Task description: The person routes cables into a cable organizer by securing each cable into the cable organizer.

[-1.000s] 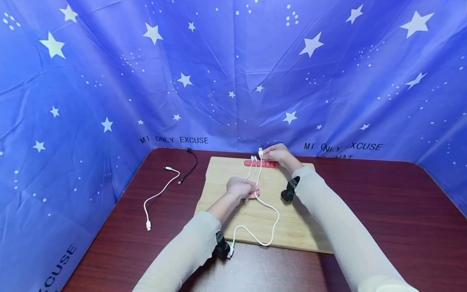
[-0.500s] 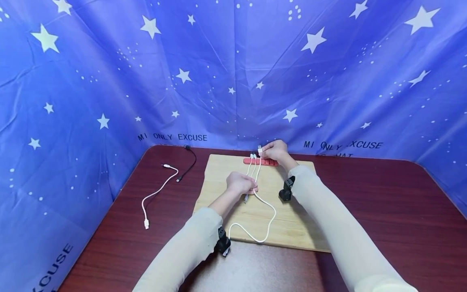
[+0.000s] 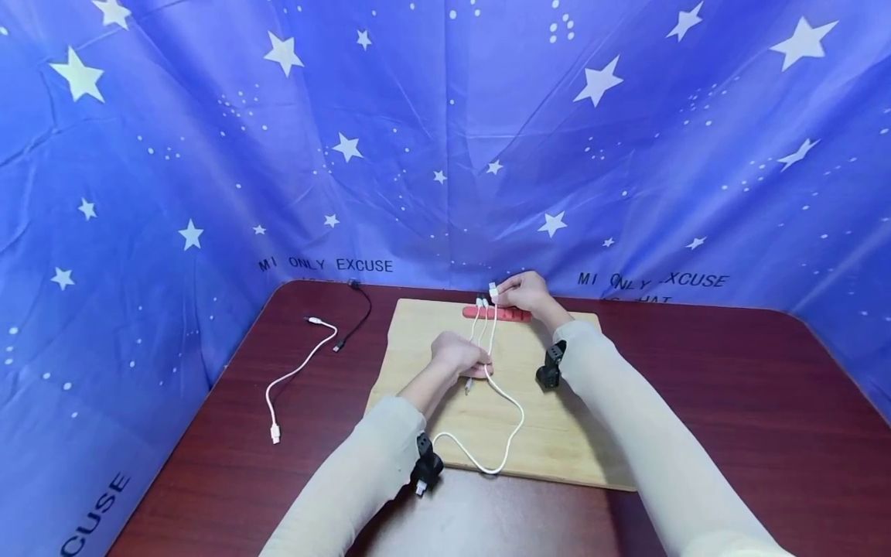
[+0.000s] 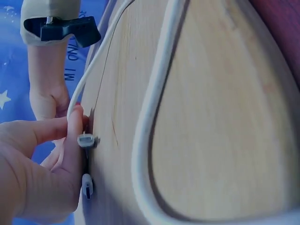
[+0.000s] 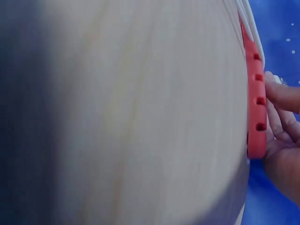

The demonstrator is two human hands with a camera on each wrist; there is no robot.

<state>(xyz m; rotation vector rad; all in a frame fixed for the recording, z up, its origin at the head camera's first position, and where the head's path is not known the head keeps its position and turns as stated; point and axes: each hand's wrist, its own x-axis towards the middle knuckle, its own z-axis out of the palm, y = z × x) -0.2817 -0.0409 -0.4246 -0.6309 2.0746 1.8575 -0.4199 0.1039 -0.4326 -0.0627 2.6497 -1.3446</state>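
Two hands work one white cable (image 3: 503, 422) on the wooden board (image 3: 557, 433): right hand (image 3: 524, 292) pinches its plug over the red clip strip (image 3: 497, 312), left hand (image 3: 458, 356) pinches the cord mid-board; light, limp, probably best held near the plug.

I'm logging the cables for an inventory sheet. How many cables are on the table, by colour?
White cables: 4, three at the red slotted cable holder on the wooden board, the longest held by both hands, and one loose on the dark red table.
Black cables: 1.
Total: 5.
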